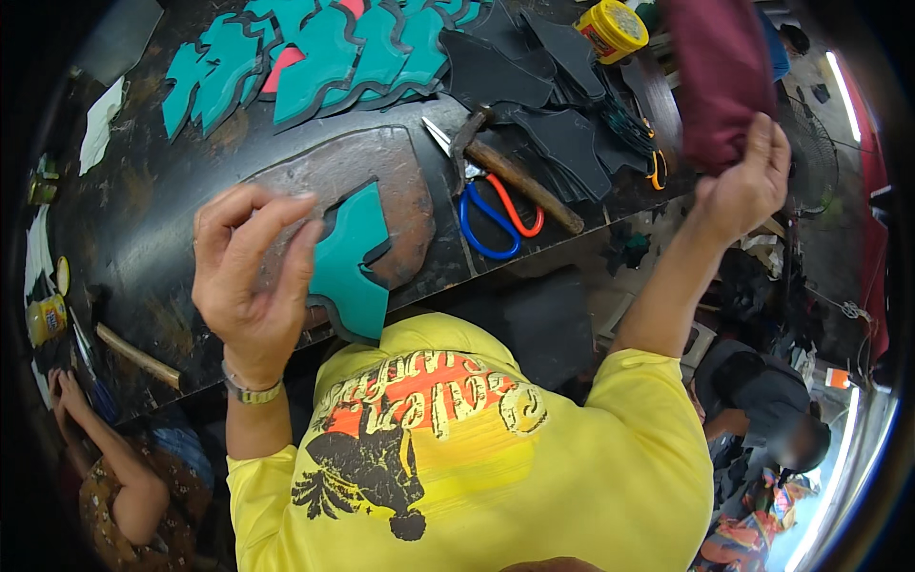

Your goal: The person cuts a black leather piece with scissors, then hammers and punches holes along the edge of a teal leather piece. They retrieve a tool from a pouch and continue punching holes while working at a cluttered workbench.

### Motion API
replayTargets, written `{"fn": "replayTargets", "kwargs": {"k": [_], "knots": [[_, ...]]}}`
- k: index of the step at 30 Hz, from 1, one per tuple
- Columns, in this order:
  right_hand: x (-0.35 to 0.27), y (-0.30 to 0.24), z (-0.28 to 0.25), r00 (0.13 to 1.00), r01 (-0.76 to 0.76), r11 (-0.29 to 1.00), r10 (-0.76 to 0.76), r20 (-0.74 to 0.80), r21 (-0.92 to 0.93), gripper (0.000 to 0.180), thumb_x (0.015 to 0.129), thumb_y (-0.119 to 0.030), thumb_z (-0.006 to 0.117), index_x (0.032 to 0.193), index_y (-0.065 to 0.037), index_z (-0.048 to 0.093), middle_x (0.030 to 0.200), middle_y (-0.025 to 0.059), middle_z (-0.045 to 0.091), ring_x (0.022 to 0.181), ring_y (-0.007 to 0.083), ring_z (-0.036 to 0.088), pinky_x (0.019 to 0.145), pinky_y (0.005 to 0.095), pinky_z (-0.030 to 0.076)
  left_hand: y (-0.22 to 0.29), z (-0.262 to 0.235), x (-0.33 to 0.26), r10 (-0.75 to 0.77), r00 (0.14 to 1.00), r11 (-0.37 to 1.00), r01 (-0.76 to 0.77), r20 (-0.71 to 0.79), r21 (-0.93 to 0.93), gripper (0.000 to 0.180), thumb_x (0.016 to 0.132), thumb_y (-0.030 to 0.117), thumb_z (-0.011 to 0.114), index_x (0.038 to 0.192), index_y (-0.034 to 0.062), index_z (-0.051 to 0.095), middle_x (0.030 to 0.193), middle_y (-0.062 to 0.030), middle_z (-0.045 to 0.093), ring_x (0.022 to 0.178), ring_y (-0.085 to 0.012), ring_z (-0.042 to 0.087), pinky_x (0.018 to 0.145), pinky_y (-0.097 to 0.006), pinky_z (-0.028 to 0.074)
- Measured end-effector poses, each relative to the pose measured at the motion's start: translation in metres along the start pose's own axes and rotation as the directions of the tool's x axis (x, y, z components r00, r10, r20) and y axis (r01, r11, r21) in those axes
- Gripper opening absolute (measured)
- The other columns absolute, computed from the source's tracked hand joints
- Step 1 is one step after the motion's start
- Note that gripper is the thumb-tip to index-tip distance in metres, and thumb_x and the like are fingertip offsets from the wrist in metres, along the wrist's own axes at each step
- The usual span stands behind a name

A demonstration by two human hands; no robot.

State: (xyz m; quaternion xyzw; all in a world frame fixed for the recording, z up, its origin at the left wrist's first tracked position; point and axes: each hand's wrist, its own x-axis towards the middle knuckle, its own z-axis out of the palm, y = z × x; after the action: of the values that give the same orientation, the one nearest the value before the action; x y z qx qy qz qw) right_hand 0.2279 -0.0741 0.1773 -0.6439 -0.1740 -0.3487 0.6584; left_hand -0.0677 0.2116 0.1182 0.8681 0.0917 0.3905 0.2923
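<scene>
Fingers (250,221) of the left hand (253,286) curl together, pinching the edge of a teal cut piece (355,259) with a dark border, which lies just beside them on a worn brown pad (400,181). The right hand (748,186) is clamped on a maroon cloth bundle (720,76), whose top is cut off by the frame. Between the hands lie scissors (496,214) with one blue and one orange handle, and a wooden-handled hammer (519,176). Beyond, more teal pieces (315,57) overlap, their lower layers hidden. A yellow-lidded jar (612,29) stands near the bundle.
</scene>
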Motion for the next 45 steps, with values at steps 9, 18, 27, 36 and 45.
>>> {"fn": "replayTargets", "kwargs": {"k": [9,18,27,36,45], "knots": [[-0.179,-0.027,0.106,0.556,-0.177,0.97,-0.039,0.83,0.164,0.013,0.094,-0.007,0.072,0.104,0.0,0.071,0.092,0.0111,0.067,0.085,0.0203,0.065,0.077,0.0308,0.05,-0.007,0.026,0.012,0.126,0.973,0.981,-0.151,0.195,0.12,0.059,0.074,0.018,0.087,0.13,0.0141,0.069,0.138,-0.0089,0.062,0.137,-0.0309,0.053,0.121,-0.054,0.025],[-0.17,0.0,0.063,0.114,-0.922,0.386,0.213,0.97,0.023,0.071,0.099,-0.016,0.061,0.161,-0.008,0.028,0.134,0.0163,0.059,0.122,0.0217,0.059,0.108,0.0353,0.044,-0.002,0.054,-0.005,0.133,0.948,0.981,-0.168,0.29,0.098,0.052,0.072,0.025,0.088,0.12,0.0195,0.072,0.116,0.0002,0.067,0.115,-0.0218,0.062,0.116,-0.055,0.028],[-0.179,-0.016,0.05,0.036,-0.802,0.586,0.233,0.972,-0.111,0.101,0.077,0.011,0.063,0.166,-0.011,0.02,0.147,0.0127,0.05,0.133,0.02,0.051,0.113,0.0343,0.04,-0.004,0.073,0.006,0.325,0.912,0.942,-0.287,0.249,-0.175,0.022,0.077,0.007,0.079,0.097,0.0068,0.07,0.099,-0.0063,0.067,0.095,-0.0263,0.067,0.088,-0.04,0.052],[-0.198,-0.014,0.061,0.269,-0.531,0.846,0.219,0.938,-0.045,0.089,0.083,0.012,0.062,0.162,-0.013,0.029,0.117,0.0117,0.067,0.105,0.0178,0.065,0.101,0.0356,0.05,-0.013,0.063,0.014,0.219,0.963,0.953,-0.246,0.16,0.175,0.017,0.08,0.015,0.072,0.092,0.0078,0.062,0.106,-0.0075,0.066,0.105,-0.0257,0.063,0.103,-0.047,0.042],[-0.187,-0.022,0.064,0.228,-0.217,0.974,-0.012,0.974,0.063,0.06,0.081,0.012,0.063,0.139,-0.005,0.061,0.125,0.0133,0.065,0.116,0.0268,0.062,0.104,0.0351,0.046,-0.087,-0.035,0.017,-0.274,0.945,0.868,0.322,-0.176,0.379,0.018,0.091,0.019,0.073,0.104,0.0085,0.068,0.122,-0.0099,0.066,0.119,-0.0301,0.059,0.108,-0.047,0.038]]}}
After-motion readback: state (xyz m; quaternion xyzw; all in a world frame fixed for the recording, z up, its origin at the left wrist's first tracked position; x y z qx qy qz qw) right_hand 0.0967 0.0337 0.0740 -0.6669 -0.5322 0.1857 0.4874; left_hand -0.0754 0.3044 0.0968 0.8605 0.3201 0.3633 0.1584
